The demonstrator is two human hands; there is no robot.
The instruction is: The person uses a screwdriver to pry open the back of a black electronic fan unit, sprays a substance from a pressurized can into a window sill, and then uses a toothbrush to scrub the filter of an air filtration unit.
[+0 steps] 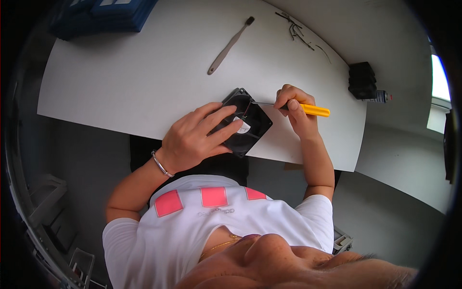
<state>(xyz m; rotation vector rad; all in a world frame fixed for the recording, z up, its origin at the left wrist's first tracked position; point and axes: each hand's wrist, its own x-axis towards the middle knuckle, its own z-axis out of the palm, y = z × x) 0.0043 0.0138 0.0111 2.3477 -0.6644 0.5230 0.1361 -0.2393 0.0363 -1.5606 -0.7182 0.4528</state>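
The table [134, 82] is the largest thing, white, with a blue stack [122, 15] at its far left and a black stack [362, 79] at its right. The fan [256, 126] is at the table's near edge, in front of the person; whether it rests there or is raised cannot be told. The left hand [192, 137] grasps its left side, fingers spread over the front toward the hub. The fan looks light and stiff, its frame smooth and perhaps a little slippery; the blades and red wire [247, 110] seem the fragile parts, so the outer frame is the safer hold. The brush [230, 47] lies beyond it. The right hand [301, 114] is closed around the screwdriver [316, 111], its thin shaft reaching the fan's upper edge; contact is unclear. Smallest are the dark scraps [296, 32] at the far edge.
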